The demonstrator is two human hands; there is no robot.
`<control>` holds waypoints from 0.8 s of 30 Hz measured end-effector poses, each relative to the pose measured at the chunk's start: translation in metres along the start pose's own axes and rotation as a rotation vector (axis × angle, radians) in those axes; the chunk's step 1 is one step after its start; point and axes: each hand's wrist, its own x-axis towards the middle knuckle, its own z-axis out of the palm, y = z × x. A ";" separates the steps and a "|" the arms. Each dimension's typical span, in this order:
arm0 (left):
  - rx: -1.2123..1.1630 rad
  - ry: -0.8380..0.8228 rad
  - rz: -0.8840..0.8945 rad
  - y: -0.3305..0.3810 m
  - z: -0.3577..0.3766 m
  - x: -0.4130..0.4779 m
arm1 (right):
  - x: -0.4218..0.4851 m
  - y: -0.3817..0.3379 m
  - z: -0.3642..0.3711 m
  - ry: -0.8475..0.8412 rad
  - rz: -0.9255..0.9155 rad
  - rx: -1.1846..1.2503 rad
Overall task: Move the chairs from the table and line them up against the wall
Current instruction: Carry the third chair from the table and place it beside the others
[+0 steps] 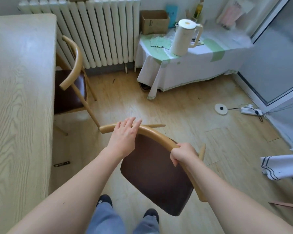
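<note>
A chair with a curved light-wood backrest and dark brown seat (157, 174) stands in front of me, away from the table (19, 98). My right hand (183, 153) is closed around the right part of its backrest. My left hand (123, 135) lies over the left part of the backrest, fingers stretched out and not curled round it. A second chair of the same kind (70, 81) stands pushed against the table's right edge, near the radiator.
A white radiator (95, 31) lines the far wall. A small cloth-covered table (193, 65) carries a white kettle (184, 38) and a cardboard box (153, 21). A kettle base (221, 108) and power strip (251, 111) lie on the floor at the right. Glass door at right.
</note>
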 end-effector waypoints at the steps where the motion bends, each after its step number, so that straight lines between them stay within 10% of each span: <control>1: -0.004 -0.029 -0.016 0.009 0.002 -0.009 | -0.006 0.011 -0.006 -0.002 -0.023 -0.037; 24: -0.188 -0.149 -0.211 0.026 0.010 -0.296 | -0.194 0.127 0.091 -0.049 -0.434 -0.417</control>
